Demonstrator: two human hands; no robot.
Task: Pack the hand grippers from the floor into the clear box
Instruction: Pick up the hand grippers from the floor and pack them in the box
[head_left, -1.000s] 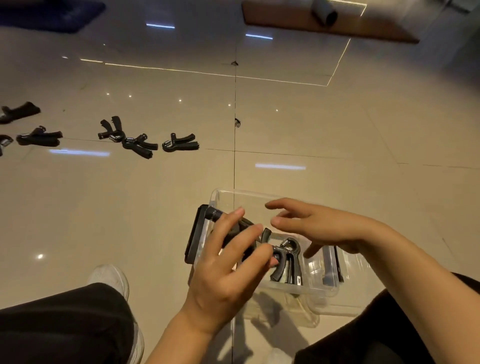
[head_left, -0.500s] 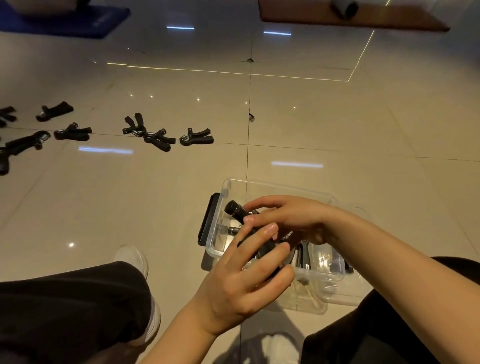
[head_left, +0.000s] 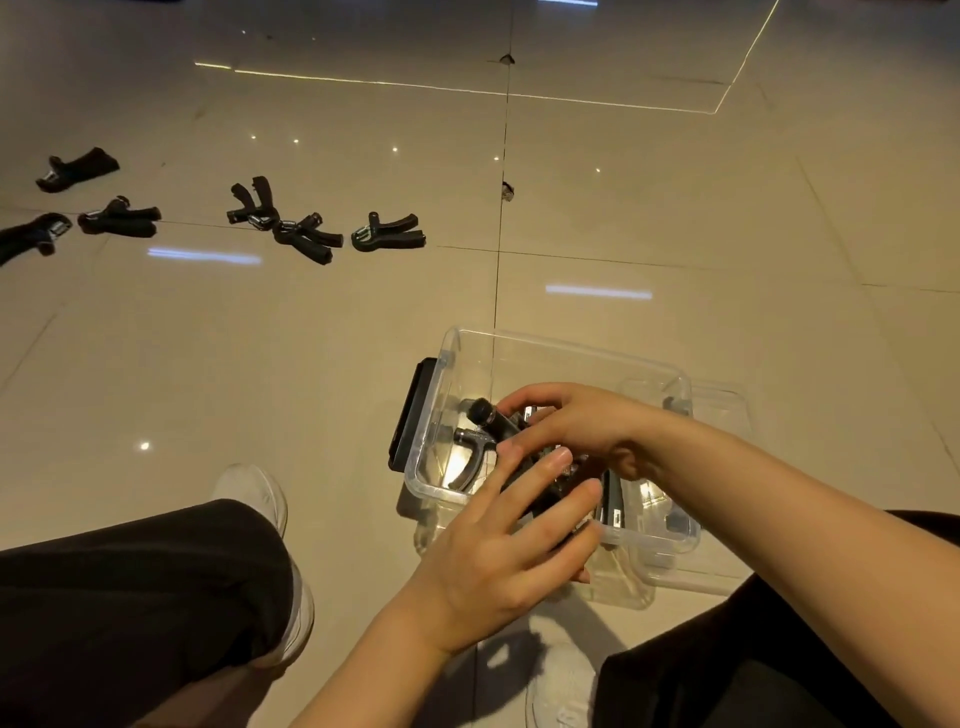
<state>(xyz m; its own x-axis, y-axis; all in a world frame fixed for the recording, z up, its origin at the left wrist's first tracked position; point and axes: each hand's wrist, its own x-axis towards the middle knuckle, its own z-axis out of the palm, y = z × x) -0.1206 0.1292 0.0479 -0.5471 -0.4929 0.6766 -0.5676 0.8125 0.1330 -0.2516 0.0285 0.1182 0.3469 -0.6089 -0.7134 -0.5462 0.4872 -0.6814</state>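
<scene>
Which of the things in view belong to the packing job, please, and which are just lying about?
Belong to the job:
- clear box
- hand gripper held over the box
- hand grippers on the floor
- left hand
- right hand

Just lying about:
- small dark scrap on the floor

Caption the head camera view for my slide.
Both hands settle a hand gripper into the clear box; six lie on the floor.

The person wears black trousers (head_left: 130, 597) and white shoes (head_left: 260, 499); a second white shoe (head_left: 561, 686) shows at six o'clock. Both forearms are bare, no sleeves, the left hand (head_left: 498, 551) and right hand (head_left: 576, 421) without rings or watch.
</scene>
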